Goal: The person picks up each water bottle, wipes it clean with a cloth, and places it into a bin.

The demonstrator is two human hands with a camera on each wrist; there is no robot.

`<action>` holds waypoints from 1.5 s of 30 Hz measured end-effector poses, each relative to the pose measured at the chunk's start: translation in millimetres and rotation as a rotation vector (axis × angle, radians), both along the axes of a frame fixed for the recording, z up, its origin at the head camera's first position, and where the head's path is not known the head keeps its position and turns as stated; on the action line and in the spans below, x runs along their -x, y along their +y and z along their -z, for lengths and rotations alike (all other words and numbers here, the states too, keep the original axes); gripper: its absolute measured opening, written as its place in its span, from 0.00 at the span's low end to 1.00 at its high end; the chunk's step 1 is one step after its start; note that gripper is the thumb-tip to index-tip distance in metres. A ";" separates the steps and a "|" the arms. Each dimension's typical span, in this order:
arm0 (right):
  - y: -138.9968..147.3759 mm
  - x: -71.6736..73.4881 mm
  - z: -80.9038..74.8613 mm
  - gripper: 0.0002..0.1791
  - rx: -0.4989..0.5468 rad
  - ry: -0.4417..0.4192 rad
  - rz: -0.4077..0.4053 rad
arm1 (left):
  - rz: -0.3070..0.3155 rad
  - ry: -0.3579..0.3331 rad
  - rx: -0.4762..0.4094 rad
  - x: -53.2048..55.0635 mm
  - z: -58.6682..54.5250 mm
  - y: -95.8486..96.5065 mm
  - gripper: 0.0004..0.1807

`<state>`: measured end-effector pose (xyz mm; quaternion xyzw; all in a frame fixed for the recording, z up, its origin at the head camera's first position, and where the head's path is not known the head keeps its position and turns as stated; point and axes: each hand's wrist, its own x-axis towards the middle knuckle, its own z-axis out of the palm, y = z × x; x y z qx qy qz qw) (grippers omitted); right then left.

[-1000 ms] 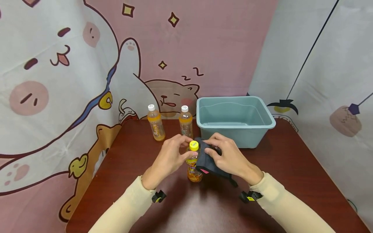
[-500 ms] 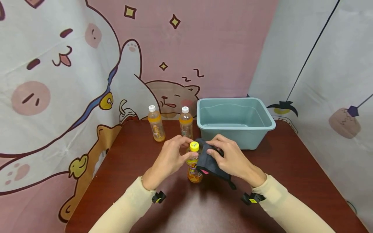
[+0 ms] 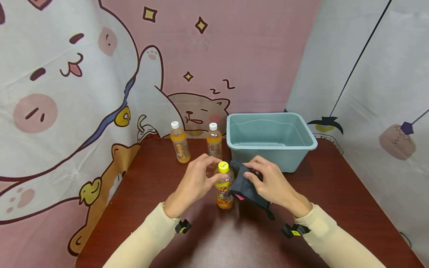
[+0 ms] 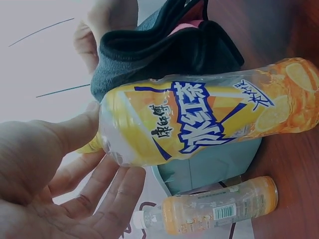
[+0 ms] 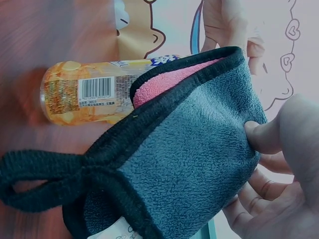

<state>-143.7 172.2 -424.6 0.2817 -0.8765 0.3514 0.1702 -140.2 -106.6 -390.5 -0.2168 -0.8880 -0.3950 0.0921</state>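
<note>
A bottle of iced tea [image 3: 223,195] with a yellow cap and yellow label stands upright on the table. My left hand [image 3: 197,178] grips it near the neck, thumb on the near side. Just right of it, my right hand [image 3: 270,183] pinches a folded dark grey cloth [image 5: 192,134] with black edging, a hanging loop and a pink inner side. In the head view a narrow gap separates cloth and bottle. The right wrist view shows the bottle's barcode side partly covered by the cloth; the left wrist view shows its front label.
Two white-capped bottles stand behind, one at the left [image 3: 180,145] and one nearer the middle [image 3: 214,143]. A grey-green plastic bin [image 3: 271,154] sits at the back right. The reddish-brown table [image 3: 140,208] meets a printed curtain [image 3: 261,48] behind.
My right hand has shifted slightly right with the cloth, drawing it off the bottle's side. My left hand stays on the bottle, which has hardly moved.
</note>
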 end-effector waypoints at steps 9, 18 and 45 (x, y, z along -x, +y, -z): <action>12.1 -3.6 6.2 0.15 0.007 -0.013 0.013 | -0.041 0.008 0.004 11.0 3.7 -0.9 0.25; 20.3 -7.2 10.3 0.14 0.016 0.003 0.028 | -0.089 0.071 0.036 31.5 9.2 -4.2 0.26; 38.1 -1.3 11.5 0.14 0.022 0.037 0.116 | -0.159 0.065 -0.024 83.0 18.0 -9.4 0.27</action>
